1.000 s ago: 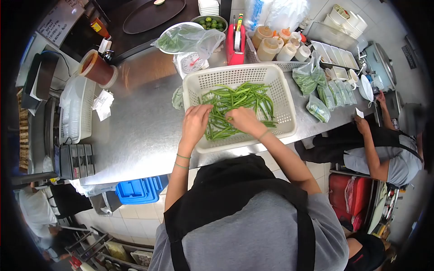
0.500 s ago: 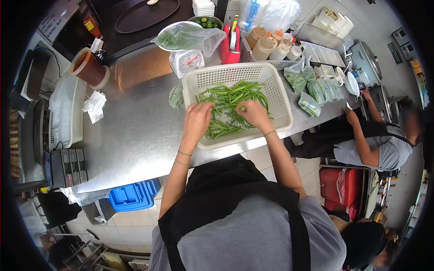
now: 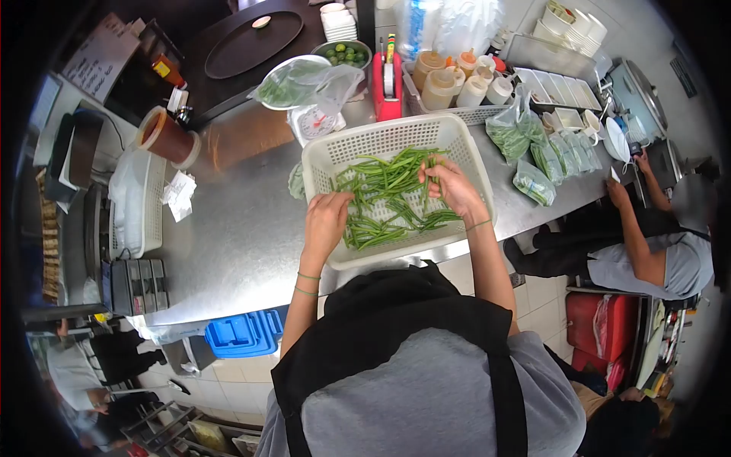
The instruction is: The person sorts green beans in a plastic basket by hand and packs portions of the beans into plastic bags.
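A white perforated plastic basket [image 3: 388, 129] stands on the steel counter with green beans [image 3: 392, 171] scattered over its bottom. My right hand [image 3: 457, 192] is raised over the right part of the basket, fingers pinched around green beans near the fingertips. At the basket's left side, my left hand [image 3: 327, 222] hides part of the rim; its fingers are curled together, tips beside the beans. Whatever those fingers hold is hidden. Thin green bands circle both wrists.
Behind the basket are a dial scale [image 3: 316, 124] carrying a bowl, a red tape dispenser [image 3: 387, 87] and sauce bottles [image 3: 440, 87]. Bagged greens [image 3: 534, 183] lie to the right. A co-worker [image 3: 632, 247] stands further right. A blue bin [image 3: 244, 335] sits below the counter's left edge.
My right hand has moved up and right, turning so the pinched beans show. My left hand has dropped slightly, staying at the basket's left side. The view has shifted a little.
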The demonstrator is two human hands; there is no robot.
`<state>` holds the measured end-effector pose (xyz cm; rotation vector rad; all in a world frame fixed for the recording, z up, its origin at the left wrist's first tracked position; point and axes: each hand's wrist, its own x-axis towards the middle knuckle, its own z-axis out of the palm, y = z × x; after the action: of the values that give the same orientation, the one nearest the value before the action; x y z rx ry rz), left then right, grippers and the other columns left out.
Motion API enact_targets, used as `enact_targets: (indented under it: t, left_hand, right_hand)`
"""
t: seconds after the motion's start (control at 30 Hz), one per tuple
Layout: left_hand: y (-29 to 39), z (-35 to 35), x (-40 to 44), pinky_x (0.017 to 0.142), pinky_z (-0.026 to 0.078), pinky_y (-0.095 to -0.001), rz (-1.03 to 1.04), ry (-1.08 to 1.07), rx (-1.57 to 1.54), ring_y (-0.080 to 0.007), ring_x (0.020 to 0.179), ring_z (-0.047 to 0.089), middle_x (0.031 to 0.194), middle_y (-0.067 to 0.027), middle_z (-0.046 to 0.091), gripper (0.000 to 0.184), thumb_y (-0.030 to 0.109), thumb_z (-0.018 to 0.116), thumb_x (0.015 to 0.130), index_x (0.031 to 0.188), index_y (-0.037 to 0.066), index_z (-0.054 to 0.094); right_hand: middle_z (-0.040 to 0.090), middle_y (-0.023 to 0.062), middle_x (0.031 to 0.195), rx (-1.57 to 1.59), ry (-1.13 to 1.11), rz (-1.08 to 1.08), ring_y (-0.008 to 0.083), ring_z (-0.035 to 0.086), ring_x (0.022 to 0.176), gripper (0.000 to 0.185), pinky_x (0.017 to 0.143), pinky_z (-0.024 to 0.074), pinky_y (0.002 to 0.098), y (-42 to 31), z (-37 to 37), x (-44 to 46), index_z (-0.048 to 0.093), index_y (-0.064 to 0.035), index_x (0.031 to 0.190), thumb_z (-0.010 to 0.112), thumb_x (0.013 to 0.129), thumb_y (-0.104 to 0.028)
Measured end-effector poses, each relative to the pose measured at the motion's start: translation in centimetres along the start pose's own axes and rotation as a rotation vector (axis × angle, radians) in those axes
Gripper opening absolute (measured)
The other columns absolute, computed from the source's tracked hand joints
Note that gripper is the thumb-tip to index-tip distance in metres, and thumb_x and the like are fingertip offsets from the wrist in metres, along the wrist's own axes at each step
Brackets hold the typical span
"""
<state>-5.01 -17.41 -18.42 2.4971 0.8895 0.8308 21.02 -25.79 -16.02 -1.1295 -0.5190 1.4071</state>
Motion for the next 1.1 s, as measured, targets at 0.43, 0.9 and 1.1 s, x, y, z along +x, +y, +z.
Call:
enact_targets:
  t: [0.43,0.9,1.1]
  left_hand:
    - [1.4,-0.3,1.7,0.072,0.044,-0.0340,-0.007,0.109,-0.071,-0.0244,0.073,0.058,0.086,-0.0099,0.060,0.016,-0.001,0.056,0.081,0.093,0.005,0.064]
    - [7.3,-10.8,13.1,0.077,0.050,-0.0343,-0.239,0.109,0.205,-0.0221,0.077,0.061,0.125,-0.0203,0.041,0.026,0.007,0.059,0.083,0.108,0.015,0.063]
    - [3.5,-7.7,16.0,0.083,0.049,-0.0410,-0.271,-0.069,0.331,-0.0338,0.087,0.064,0.141,-0.0261,0.028,0.043,0.021,0.062,0.082,0.124,0.017,0.055]
  right_hand:
    - [0.059,0.0185,0.088,-1.619,-0.207,-0.522,0.0348,0.063,0.076,0.010,0.062,0.0510,0.0432,5.8,0.8,1.5,0.063,0.0004,0.074,0.054,0.073,-0.005]
    - [0.061,0.0084,0.082,-0.796,-0.407,-0.165,0.0190,0.060,0.069,0.019,0.059,0.0458,0.0317,2.7,-0.2,0.7,0.061,-0.0005,0.093,0.052,0.077,-0.005]
    - [0.057,0.0037,0.090,0.451,-0.281,0.125,0.0161,0.054,0.082,0.025,0.072,0.0431,0.0311,2.3,-2.6,-2.7,0.054,-0.0070,0.110,0.048,0.086,-0.008]
